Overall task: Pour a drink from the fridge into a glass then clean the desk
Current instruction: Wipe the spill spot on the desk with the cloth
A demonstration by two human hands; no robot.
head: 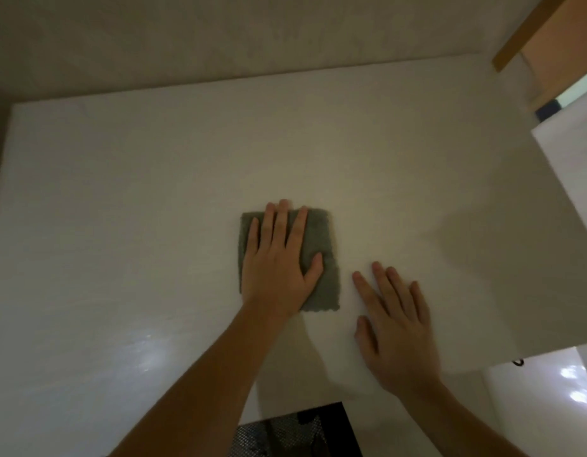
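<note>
A folded grey cloth point(321, 255) lies flat on the white desk point(137, 192) near its middle. My left hand point(279, 262) rests palm down on the cloth with fingers spread, covering most of its left side. My right hand point(394, 324) lies flat on the bare desk just right of the cloth, fingers apart, holding nothing. No glass or drink is in view.
A wall runs along the desk's far edge. A wooden frame point(522, 34) stands at the upper right, with a white surface point(572, 159) below it. A dark mesh chair seat point(295, 433) shows under the desk's near edge. Glossy floor point(549, 390) lies at the lower right.
</note>
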